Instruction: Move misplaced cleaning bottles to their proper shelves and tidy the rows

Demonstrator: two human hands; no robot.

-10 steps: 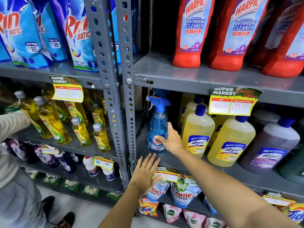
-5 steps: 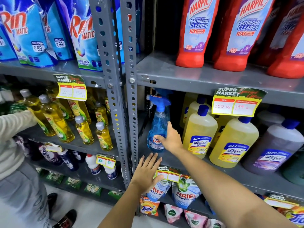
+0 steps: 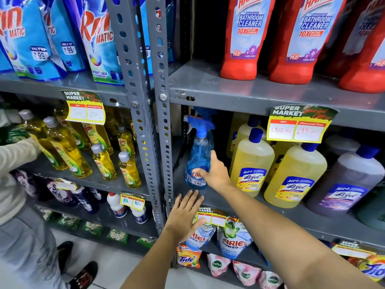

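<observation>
A blue spray bottle [image 3: 199,151] with a blue trigger head stands upright at the left end of the middle shelf [image 3: 229,203], beside yellow floor-cleaner bottles [image 3: 251,163]. My right hand [image 3: 213,172] wraps its fingers around the lower body of the spray bottle, over the label. My left hand [image 3: 185,215] hovers flat with fingers spread at the shelf's front edge, just below the bottle, holding nothing.
Red bathroom-cleaner bottles [image 3: 243,38] fill the shelf above. Purple bottles [image 3: 345,182] stand at the right. A grey upright post [image 3: 154,122] divides the racks. Another person [image 3: 16,184] at the left handles yellow dish-liquid bottles [image 3: 68,151]. Detergent pouches [image 3: 233,238] hang below.
The view has moved slightly closer. My right hand stays on the spray bottle and my left hand stays below it; the bottle has not visibly shifted.
</observation>
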